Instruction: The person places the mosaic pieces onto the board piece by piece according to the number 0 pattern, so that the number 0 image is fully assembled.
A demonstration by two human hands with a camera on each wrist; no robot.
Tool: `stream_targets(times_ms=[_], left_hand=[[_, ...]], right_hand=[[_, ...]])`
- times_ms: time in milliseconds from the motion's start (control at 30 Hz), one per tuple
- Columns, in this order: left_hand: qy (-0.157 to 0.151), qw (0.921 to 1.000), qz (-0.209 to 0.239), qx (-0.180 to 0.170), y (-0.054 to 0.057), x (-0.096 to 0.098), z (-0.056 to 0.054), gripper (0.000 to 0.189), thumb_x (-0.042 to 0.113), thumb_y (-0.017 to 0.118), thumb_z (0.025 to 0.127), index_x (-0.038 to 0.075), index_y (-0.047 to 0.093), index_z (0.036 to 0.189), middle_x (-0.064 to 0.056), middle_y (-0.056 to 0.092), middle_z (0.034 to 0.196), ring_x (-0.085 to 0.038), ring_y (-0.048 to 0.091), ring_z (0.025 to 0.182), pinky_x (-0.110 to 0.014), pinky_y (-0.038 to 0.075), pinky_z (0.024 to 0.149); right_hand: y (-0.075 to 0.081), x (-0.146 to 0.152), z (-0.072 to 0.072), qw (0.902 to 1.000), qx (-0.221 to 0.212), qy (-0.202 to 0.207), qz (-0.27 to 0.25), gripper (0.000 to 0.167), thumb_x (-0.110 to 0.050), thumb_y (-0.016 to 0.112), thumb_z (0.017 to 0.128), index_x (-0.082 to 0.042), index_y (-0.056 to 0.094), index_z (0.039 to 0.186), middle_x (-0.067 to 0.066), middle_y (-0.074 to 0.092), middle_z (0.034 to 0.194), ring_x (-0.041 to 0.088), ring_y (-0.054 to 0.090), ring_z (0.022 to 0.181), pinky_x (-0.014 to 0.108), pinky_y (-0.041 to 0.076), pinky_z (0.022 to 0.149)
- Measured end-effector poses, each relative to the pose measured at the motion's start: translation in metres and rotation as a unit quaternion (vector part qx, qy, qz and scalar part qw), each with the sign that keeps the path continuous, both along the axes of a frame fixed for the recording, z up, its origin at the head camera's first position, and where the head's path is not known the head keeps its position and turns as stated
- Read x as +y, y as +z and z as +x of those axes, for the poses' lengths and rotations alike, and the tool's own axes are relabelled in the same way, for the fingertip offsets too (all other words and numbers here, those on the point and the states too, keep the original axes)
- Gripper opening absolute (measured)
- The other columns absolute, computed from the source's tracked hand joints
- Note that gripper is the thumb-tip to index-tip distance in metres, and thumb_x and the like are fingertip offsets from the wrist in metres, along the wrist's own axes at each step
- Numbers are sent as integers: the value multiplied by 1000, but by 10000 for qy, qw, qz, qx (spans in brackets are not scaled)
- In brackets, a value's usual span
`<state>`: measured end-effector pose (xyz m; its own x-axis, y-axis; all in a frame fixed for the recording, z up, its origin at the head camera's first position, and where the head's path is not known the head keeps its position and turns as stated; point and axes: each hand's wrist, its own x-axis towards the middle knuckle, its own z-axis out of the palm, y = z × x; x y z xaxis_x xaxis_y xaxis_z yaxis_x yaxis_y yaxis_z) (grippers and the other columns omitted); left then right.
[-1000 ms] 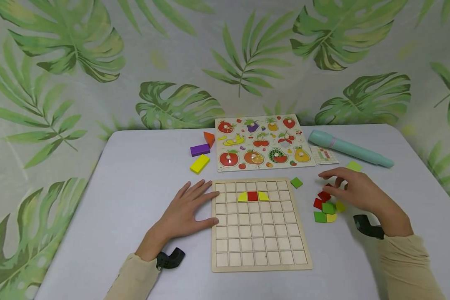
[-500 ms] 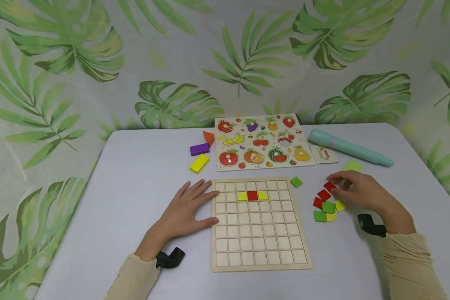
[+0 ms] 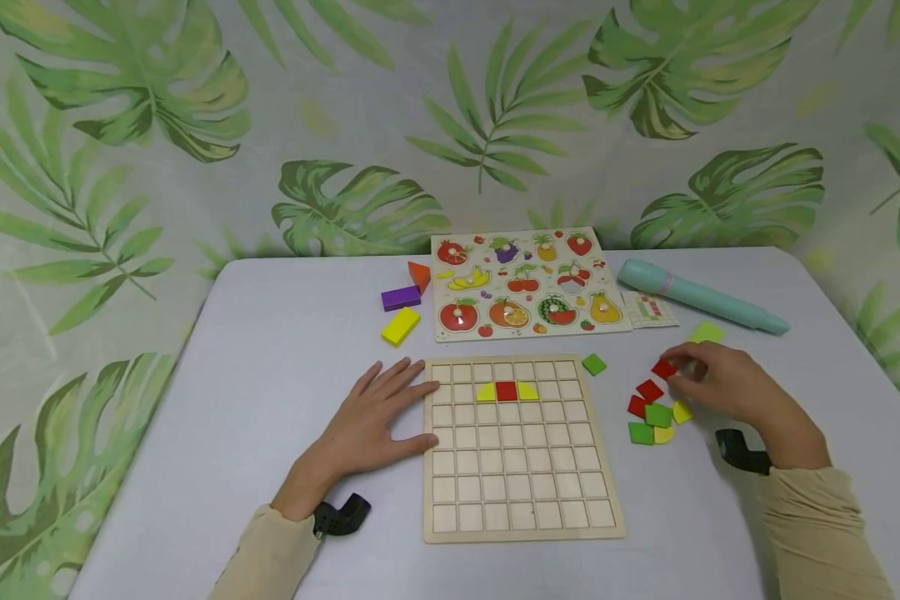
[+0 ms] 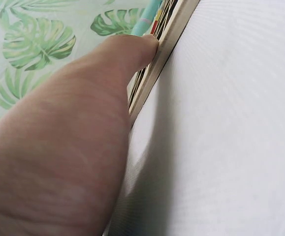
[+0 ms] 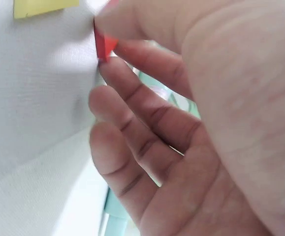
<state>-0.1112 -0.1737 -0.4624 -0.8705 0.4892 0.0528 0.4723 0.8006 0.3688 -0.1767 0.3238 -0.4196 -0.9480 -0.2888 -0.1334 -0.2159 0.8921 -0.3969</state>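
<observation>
your right hand (image 3: pixel 720 385) pinches a red tile (image 3: pixel 663 367); your left hand (image 3: pixel 375 421), fingers spread, presses flat beside the grid board (image 3: pixel 521 500)

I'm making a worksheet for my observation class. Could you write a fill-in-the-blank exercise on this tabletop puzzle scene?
1. The right hand pinches a small ____ square tile near the loose tiles.
2. The left hand rests flat against the ____ edge of the wooden grid board.
3. On the grid board, the red square sits between two ____ quarter-round pieces.
4. The yellow rectangular block lies nearer the person than the ____ block beside it.

Missing words: red; left; yellow; purple
</observation>
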Motion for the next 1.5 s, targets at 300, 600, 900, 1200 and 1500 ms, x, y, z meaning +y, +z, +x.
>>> stream_targets(times_ms=[300,600,900,1200,1500], left_hand=[[-39,9999,65,85,1,0,1,74,63,66,90,29,51,153,-1,34,168,-23,24,158,-52,11,130],[4,9999,1,-130,1,2,-1,74,66,63,91,31,49,155,2,30,169,-20,20,159,-49,7,131],[27,9999,-26,-136,1,1,0,74,66,63,91,31,49,154,3,30,169,-19,19,159,-48,7,131],[20,10000,-12,-94,0,0,0,74,66,63,91,31,49,154,3,31,169,-19,19,159,-47,6,131],[0,10000,-12,-41,0,-1,0,74,66,63,91,31,49,154,2,31,169,-19,20,159,-47,7,131]], right_hand=[[-2,-7,-2,10000,-9,-11,-46,37,-16,75,90,0,69,123,10,65,94,22,54,80,30,44,61],[0,-24,3,9998,152,15,-90,34,-17,74,91,-3,70,121,8,66,93,20,55,76,29,46,57],[4,-56,11,9945,634,566,-615,29,-14,77,90,-7,73,117,1,66,92,12,50,71,24,42,52],[0,-86,19,9861,831,1063,-974,27,-10,76,90,-12,74,117,-3,67,98,11,53,78,23,45,60],[3,-115,29,9856,371,1282,-1034,26,-17,77,91,-21,74,117,-10,60,94,11,53,82,23,45,66]])
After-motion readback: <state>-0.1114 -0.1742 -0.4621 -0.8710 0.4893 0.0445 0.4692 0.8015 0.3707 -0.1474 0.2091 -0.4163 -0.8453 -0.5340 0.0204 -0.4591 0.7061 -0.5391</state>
